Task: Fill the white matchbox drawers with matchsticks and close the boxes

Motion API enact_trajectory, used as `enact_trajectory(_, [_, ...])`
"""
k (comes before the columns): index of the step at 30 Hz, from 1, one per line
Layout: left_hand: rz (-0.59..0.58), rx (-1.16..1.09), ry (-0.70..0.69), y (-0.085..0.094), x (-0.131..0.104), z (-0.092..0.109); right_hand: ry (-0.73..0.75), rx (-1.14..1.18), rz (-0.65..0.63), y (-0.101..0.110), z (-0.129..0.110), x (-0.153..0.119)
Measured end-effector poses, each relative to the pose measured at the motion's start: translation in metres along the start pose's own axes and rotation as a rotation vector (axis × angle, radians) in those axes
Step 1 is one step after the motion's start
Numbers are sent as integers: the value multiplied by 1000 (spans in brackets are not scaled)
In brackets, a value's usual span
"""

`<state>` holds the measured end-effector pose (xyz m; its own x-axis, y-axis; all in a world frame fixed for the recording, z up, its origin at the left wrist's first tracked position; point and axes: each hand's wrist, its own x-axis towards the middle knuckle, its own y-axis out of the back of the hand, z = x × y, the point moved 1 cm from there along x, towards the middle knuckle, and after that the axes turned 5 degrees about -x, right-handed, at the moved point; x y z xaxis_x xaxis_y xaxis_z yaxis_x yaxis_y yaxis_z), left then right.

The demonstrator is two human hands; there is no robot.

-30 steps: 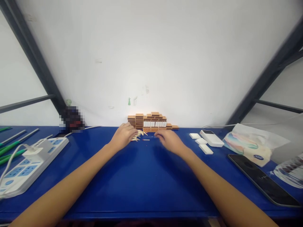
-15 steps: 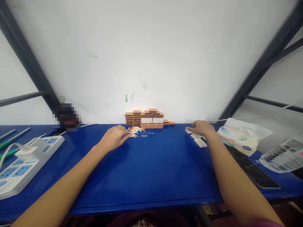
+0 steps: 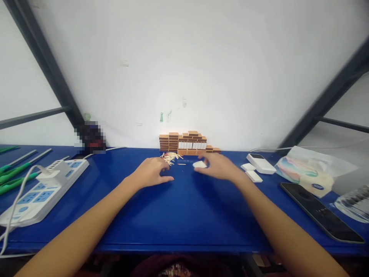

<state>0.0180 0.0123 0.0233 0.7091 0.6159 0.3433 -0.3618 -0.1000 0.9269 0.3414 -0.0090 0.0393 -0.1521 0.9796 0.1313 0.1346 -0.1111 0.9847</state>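
Note:
My right hand [image 3: 217, 166] grips a small white box [image 3: 199, 164], like a matchbox tray, between thumb and fingers over the middle of the blue table. To its left, my left hand [image 3: 152, 172] is open, thumb stretched out and fingers curved, with nothing seen in it. A heap of loose matches [image 3: 171, 157] lies just beyond the left fingers. One single match [image 3: 181, 164] rests between the two hands. Behind them, brown matchboxes [image 3: 168, 143] are stacked against the wall, with a row of white pieces [image 3: 192, 145] standing upright among them.
Two more small white boxes [image 3: 253, 176] lie at right beside a larger white device [image 3: 261, 164]. Farther right are a tissue pack [image 3: 307, 169], a phone [image 3: 321, 211] and a clear plastic bottle [image 3: 353, 204]. A power strip [image 3: 43, 194] and green-handled tools [image 3: 17, 174] occupy the left side.
My right hand has moved left from the white pieces at right, carrying one small white box. My left hand has drawn slightly back from the matches, its thumb now spread.

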Motion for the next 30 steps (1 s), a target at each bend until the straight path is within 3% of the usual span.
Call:
enact_trajectory(4, [-62,-64,-35,-6,-1,18,184,-19,78,-19,-70,-14])
enact_trajectory(8, [-109,-50,-60,-10,0,28,232,2,99,-30,-92,-20])
enact_trajectory(14, [-137,-20,-24,-11,1,29,245,217,7,-34,-83,-15])
enact_trajectory(17, [-109,-33,11,-11,0,25,244,295,46,-41,-71,-1])
enact_trajectory(20, [-76,-78,41,-12,-1,21,208,269,126,-51,-57,18])
enact_trajectory(23, [-49,-155,14,-14,0,20,208,235,128,-60,-48,36])
enact_trajectory(30, [-88,-268,14,-18,2,20,238,158,107,-65,-53,44])
